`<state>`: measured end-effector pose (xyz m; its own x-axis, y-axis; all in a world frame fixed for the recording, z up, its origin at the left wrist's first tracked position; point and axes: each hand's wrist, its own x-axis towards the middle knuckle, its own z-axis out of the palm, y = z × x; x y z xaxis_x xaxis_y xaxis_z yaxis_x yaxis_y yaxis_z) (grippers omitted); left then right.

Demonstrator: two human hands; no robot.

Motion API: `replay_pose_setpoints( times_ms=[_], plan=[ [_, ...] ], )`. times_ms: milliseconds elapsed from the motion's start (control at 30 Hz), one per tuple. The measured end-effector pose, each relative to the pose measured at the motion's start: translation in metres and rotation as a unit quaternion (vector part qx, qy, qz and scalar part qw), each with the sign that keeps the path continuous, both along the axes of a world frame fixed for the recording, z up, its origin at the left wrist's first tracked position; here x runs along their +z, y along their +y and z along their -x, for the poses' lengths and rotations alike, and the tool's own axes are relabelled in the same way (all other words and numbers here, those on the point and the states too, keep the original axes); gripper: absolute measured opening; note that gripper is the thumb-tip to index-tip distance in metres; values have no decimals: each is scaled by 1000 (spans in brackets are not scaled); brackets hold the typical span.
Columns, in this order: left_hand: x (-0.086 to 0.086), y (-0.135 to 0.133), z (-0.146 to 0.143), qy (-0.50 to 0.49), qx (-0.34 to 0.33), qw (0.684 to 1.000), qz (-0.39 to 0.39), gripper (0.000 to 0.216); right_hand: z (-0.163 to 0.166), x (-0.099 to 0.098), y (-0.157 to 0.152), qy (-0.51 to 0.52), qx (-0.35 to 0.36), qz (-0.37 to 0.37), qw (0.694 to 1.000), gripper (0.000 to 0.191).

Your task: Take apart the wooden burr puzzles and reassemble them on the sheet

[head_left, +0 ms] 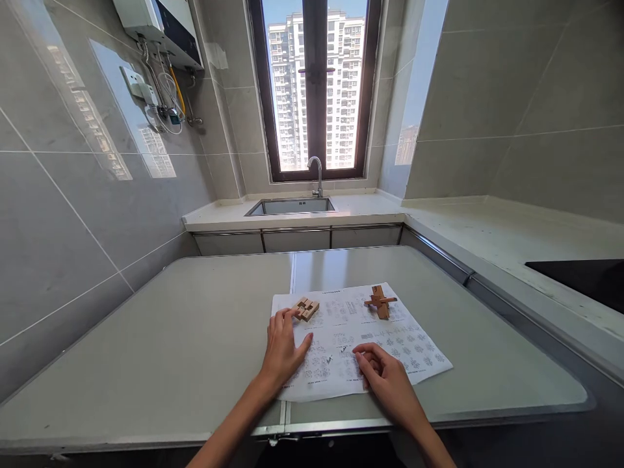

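Observation:
A printed instruction sheet (390, 344) lies on the grey table (195, 338) in front of me. My left hand (283, 348) rests flat on the sheet's left part, fingers stretched out, fingertips touching a small block of wooden puzzle pieces (306, 309). My right hand (387, 377) lies on the sheet's near edge with its fingers curled loosely under; nothing shows in it. A second wooden puzzle, cross-shaped (380, 301), sits on the sheet's far right corner, apart from both hands.
A sink (291, 207) with a faucet (316, 174) is set in the counter under the window. A counter runs along the right wall with a black cooktop (580, 276). A water heater (160, 26) hangs on the left wall.

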<state>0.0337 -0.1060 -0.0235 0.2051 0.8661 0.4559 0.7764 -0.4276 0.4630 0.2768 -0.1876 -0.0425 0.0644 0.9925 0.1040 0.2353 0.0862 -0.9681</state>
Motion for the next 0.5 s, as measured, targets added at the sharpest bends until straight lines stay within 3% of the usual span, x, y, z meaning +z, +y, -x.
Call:
replay_pose_setpoints(
  times_ms=[267,500],
  plan=[
    [-3,50,-15,65,37,997,15,64,-1,-2,0,11,7,2,1000,43],
    [3,49,-18,92,32,995,12,58,-2,-3,2,10,7,-7,1000,43]
  ],
)
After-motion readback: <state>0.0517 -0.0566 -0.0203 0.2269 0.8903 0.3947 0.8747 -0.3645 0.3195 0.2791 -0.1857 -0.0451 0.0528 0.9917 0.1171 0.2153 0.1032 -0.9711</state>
